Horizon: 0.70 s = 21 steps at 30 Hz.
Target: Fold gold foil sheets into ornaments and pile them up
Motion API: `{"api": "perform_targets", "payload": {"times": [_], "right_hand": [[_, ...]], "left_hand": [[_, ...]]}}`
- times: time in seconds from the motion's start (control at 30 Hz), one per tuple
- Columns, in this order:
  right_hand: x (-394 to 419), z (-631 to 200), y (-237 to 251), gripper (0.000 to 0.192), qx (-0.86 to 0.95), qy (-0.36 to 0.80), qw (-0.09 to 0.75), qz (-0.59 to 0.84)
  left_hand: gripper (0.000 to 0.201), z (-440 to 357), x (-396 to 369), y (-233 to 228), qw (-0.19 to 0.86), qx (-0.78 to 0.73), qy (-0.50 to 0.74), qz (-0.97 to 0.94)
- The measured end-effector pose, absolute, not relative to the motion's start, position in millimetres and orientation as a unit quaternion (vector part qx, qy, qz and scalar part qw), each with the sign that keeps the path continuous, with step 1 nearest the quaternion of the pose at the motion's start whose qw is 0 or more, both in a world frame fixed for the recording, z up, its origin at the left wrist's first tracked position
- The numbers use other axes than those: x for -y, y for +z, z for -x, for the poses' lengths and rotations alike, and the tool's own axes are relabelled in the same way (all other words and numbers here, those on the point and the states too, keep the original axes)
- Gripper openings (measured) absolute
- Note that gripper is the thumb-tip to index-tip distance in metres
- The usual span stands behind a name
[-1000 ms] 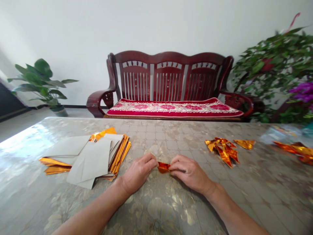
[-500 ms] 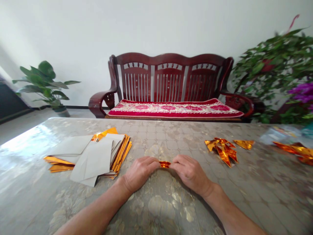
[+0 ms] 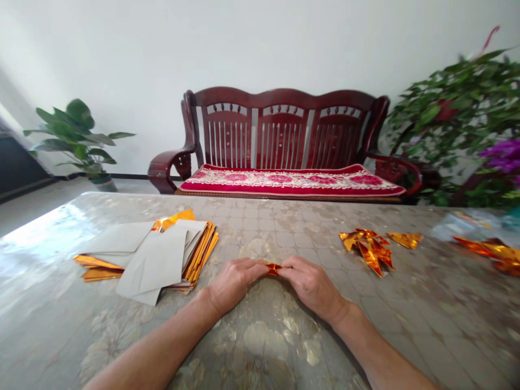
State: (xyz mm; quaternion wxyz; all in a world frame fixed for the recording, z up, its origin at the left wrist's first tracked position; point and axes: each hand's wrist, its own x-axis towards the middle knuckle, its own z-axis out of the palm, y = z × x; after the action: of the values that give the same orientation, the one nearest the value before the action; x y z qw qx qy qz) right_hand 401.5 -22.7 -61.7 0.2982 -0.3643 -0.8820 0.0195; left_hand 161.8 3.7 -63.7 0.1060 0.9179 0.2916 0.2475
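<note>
Between my two hands is a small piece of folded gold foil paper (image 3: 273, 268), its middle showing shiny orange. My left hand (image 3: 238, 280) pinches its left end, and my right hand (image 3: 311, 279) grips the right end. The fingers cover both ends of the piece. To the left lies a pile of foil paper sheets (image 3: 158, 257), mostly grey-white side up, with gold edges showing. Several folded gold foil pieces (image 3: 369, 249) lie in a cluster to the right, and a single folded one (image 3: 405, 239) rests beside them.
The patterned table (image 3: 260, 346) spreads under everything. Clear plastic wrapping (image 3: 465, 223) and more gold foil (image 3: 493, 252) lie at its right edge. Behind stands a dark red wooden bench (image 3: 280, 138) with a red floral cover (image 3: 290, 180). Potted plants (image 3: 79, 135) flank it.
My hands have come slightly closer together, and less of the gold foil piece shows between them. The pile and the folded pieces lie as before.
</note>
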Motion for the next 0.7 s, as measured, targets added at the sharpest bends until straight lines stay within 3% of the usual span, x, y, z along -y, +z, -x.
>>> {"api": "perform_targets", "payload": {"times": [0.7], "right_hand": [[20, -389, -69, 0.025, 0.851, 0.018, 0.382, 0.360]], "left_hand": [[0.024, -168, -5, -66, 0.190, -0.309, 0.281, -0.888]]}}
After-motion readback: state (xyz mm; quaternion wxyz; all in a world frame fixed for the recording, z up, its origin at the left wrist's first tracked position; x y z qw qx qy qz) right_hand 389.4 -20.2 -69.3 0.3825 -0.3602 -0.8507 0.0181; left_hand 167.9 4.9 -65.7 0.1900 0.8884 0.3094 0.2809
